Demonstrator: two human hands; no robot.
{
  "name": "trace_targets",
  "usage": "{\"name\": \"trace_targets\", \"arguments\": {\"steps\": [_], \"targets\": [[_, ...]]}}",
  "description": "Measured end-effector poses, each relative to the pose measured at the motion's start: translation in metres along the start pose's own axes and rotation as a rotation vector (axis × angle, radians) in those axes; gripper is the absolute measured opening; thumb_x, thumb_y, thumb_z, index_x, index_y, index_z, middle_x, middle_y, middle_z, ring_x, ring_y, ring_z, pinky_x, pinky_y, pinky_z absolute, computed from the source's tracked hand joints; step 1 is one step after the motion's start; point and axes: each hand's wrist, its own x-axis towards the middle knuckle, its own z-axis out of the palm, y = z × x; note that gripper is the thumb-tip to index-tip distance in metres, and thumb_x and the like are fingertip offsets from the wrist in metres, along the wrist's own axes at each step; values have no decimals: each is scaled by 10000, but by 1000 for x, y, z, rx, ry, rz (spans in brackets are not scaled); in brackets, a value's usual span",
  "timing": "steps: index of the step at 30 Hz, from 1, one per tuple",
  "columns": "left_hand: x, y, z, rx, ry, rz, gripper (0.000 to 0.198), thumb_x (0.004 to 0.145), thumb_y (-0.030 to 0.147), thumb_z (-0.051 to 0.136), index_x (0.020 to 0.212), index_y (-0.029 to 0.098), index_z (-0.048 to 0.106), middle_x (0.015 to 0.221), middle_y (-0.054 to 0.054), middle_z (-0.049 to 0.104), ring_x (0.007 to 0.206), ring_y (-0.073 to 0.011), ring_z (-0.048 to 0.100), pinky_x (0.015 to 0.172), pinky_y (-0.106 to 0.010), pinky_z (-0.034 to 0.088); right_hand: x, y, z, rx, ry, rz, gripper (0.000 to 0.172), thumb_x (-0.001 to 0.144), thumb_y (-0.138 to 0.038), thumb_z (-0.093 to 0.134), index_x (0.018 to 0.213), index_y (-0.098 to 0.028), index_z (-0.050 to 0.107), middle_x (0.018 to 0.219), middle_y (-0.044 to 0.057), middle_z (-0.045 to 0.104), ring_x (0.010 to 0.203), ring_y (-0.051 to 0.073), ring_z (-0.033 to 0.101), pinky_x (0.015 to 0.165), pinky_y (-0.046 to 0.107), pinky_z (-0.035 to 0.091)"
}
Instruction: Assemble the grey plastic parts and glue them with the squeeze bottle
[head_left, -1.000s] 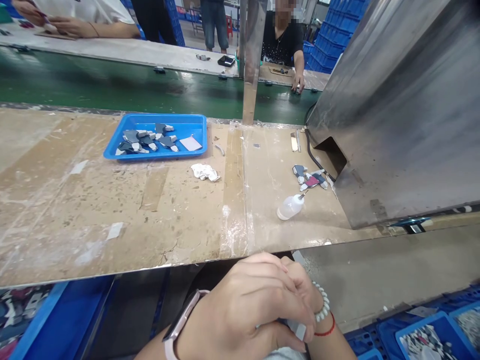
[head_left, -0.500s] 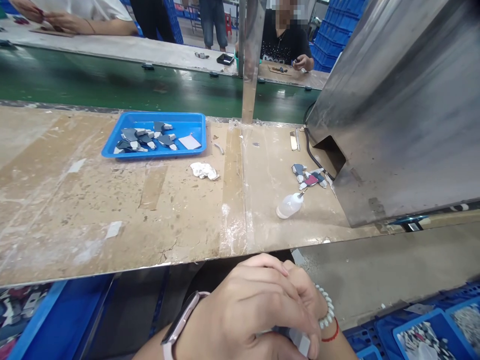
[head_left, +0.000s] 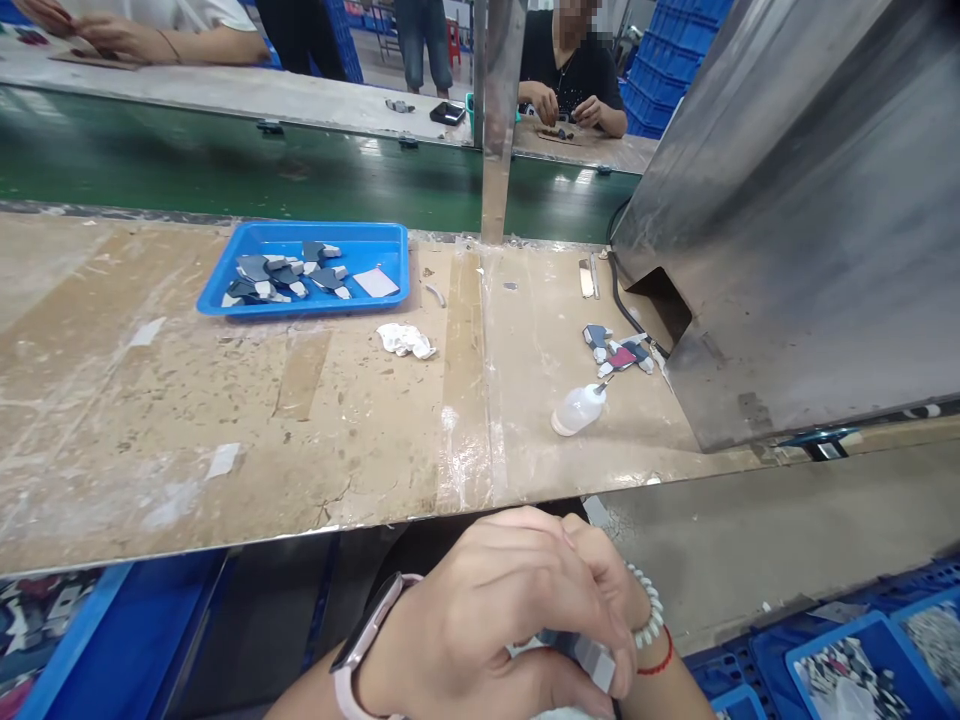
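Note:
My left hand [head_left: 510, 600], with a watch on its wrist, is closed and lies over my right hand [head_left: 606, 575] below the table's front edge. A small dark-grey and white piece [head_left: 595, 660] shows between the left thumb and fingers. Beaded and red bracelets mark my right wrist. The right fingers are curled in behind the left hand, mostly hidden, so what they grip is not visible. On the table nearest the hands stands a squeeze bottle [head_left: 577, 411] with a thin nozzle. Beyond it lies a small heap of grey, white and dark-red pieces [head_left: 621, 352].
A blue tray [head_left: 300, 312] holds several grey-and-white pieces. Crumpled white tissue [head_left: 405, 340] lies near it. A metal post [head_left: 495, 190] and a metal housing [head_left: 795, 250] stand at the table. Behind runs a green conveyor [head_left: 187, 165]; co-workers sit across it. Blue bins [head_left: 847, 655] are at lower right.
My hands stay together, and slightly more of the grey-and-white piece shows. Dark items on the conveyor have shifted left. The co-worker at the right now has both hands over the board.

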Motion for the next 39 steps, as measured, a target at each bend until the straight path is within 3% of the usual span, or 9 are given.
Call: {"name": "trace_targets", "arguments": {"steps": [3, 6, 14, 17, 22, 29, 34, 39], "targets": [[1, 0, 2, -21, 17, -11, 173, 935, 224, 691, 1014, 106, 592, 767, -34, 752, 860, -125, 750, 892, -209, 548, 6, -3, 3, 232, 144, -88, 557, 872, -564, 645, 499, -223, 409, 436, -62, 415, 418, 91, 410, 492, 227, 430], [-1, 1, 3, -16, 18, -39, 185, 925, 216, 703, 1037, 125, 587, 784, -34, 752, 864, -138, 749, 869, -229, 562, 10, -7, 6, 276, 115, -68, 510, 875, -514, 671, 506, -215, 483, 485, -28, 563, 483, 116, 567, 555, 226, 492], [-5, 2, 3, -14, 23, -79, 188, 911, 176, 714, 1003, 160, 550, 801, -31, 755, 859, -143, 743, 851, -253, 560, 11, 2, 7, 285, 168, -121, 653, 690, -786, 691, 459, -219, 464, 426, -28, 573, 394, 105, 530, 495, 231, 491], [-7, -1, 2, 0, 21, -95, 190, 920, 226, 710, 959, 174, 532, 787, -33, 749, 809, -138, 731, 807, -257, 551, 13, 4, 6, 307, 158, -172, 642, 669, -793, 705, 488, -202, 532, 437, -28, 582, 401, 99, 548, 474, 205, 482], [-9, -3, 0, 28, 33, -93, 233, 890, 243, 744, 946, 166, 531, 787, -58, 741, 737, -141, 704, 763, -275, 546, 14, 0, 3, 336, 92, -88, 585, 722, -756, 702, 586, -189, 653, 536, 9, 676, 513, 135, 656, 565, 218, 541], [-7, -3, -1, 56, 45, -99, 220, 904, 258, 727, 954, 172, 531, 835, -71, 749, 762, -145, 706, 757, -282, 533, 13, -2, 3, 264, 150, -74, 580, 745, -738, 693, 536, -204, 602, 518, 8, 658, 535, 151, 642, 617, 268, 535], [-9, -4, 0, 39, 15, -98, 207, 901, 215, 724, 966, 164, 533, 839, -61, 742, 793, -139, 709, 794, -273, 530, 15, 9, 3, 292, 82, -170, 630, 745, -817, 608, 572, -212, 601, 530, -11, 661, 520, 133, 626, 601, 257, 512], [-5, -3, 1, 1, -9, -103, 198, 911, 157, 695, 1012, 173, 525, 825, -42, 747, 851, -143, 722, 819, -267, 533, 10, 16, 2, 298, 76, -151, 620, 694, -839, 618, 603, -225, 611, 525, -26, 642, 533, 142, 633, 654, 282, 527]]}}
